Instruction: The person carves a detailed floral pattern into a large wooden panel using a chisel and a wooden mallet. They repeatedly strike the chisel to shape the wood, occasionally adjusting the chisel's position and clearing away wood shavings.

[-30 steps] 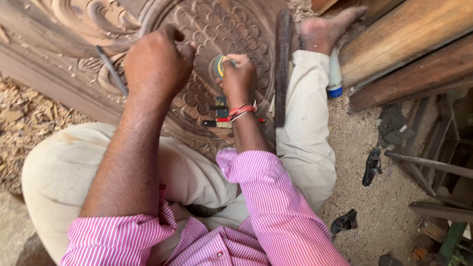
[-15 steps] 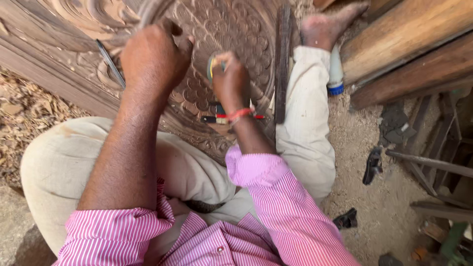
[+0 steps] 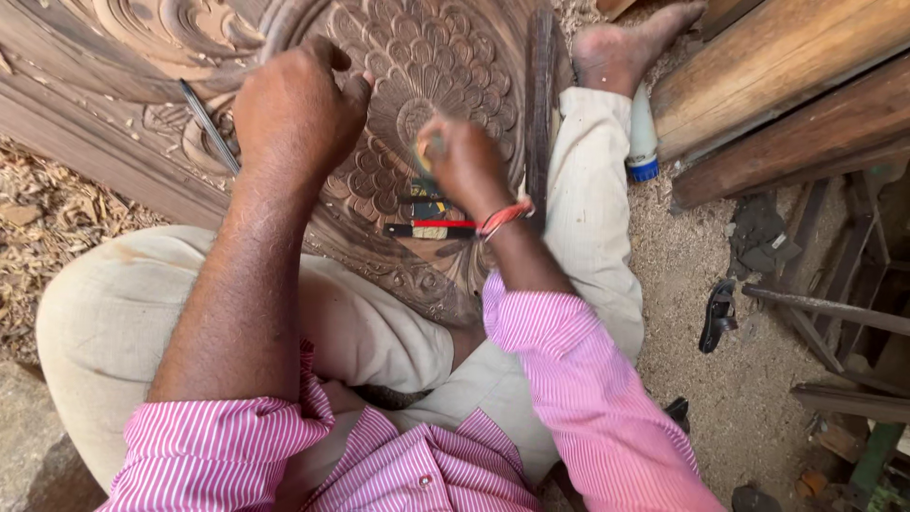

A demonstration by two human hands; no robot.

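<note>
The carved wooden panel (image 3: 427,57) across the lap looks mostly cut — petals finished; left hand (image 3: 294,114) fisted above it, right hand (image 3: 464,166) gripping a small tool (image 3: 424,156) at the rosette — detailing apparently remains.

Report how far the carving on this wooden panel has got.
Done: the panel already bears a full petal medallion and scrollwork at the upper left. In hand: the left hand is fisted over it, the right hand grips a small tool at the medallion's centre. Left: cannot tell; chisels lie on the panel.
</note>
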